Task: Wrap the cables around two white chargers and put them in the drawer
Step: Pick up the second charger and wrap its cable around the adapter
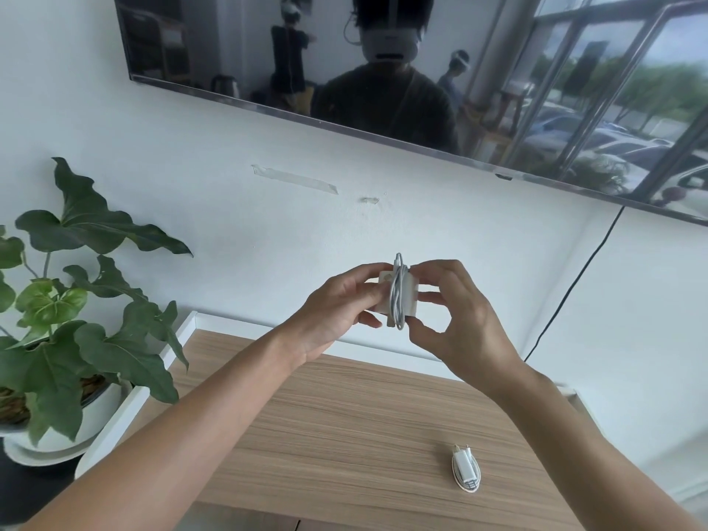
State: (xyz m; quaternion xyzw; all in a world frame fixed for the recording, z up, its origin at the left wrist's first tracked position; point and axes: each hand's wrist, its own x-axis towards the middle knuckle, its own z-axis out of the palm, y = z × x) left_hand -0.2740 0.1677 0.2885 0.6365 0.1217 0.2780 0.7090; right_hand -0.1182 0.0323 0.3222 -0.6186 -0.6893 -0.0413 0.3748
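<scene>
White wall and a dark wall screen stand behind our wooden bench, and we hold the square charger up in the air over its far edge. Its cable runs in several upright turns around the middle of the block, so the long axis of the winding is vertical, and it lies between our two hands. Our left hand grips the left side of the charger with closed fingers, and our right hand pinches the right side and the cable turns; the right seems nearer to the loose end. We think the wrapping is almost finished. The second charger lies on the bench near the right front, its cable already coiled around it, well apart from the hands. A potted plant stands at the left. We cannot see the cable's end or plug behind the fingers, and no drawer shows clearly; only the front edge of the bench is visible below.
</scene>
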